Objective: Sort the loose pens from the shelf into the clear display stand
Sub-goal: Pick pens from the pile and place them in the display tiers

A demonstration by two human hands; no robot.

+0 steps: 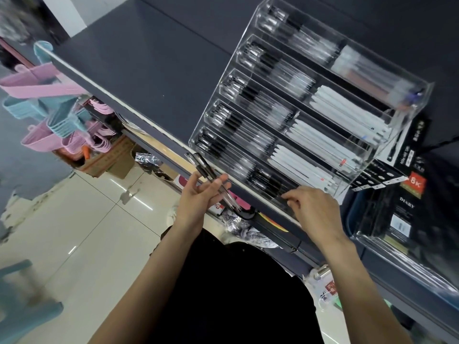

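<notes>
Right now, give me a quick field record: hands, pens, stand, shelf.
left hand: holds a few clear pens with black caps, off the shelf edge
right hand: fingers curled at the stand's nearest row, on dark pens there
display stand: clear, tiered rows, black-capped and white pens inside
shelf: dark surface, stand on it
blur: motion blur hides pen counts

"DIARY" and "8K" on the black notebook (407,204).
</notes>
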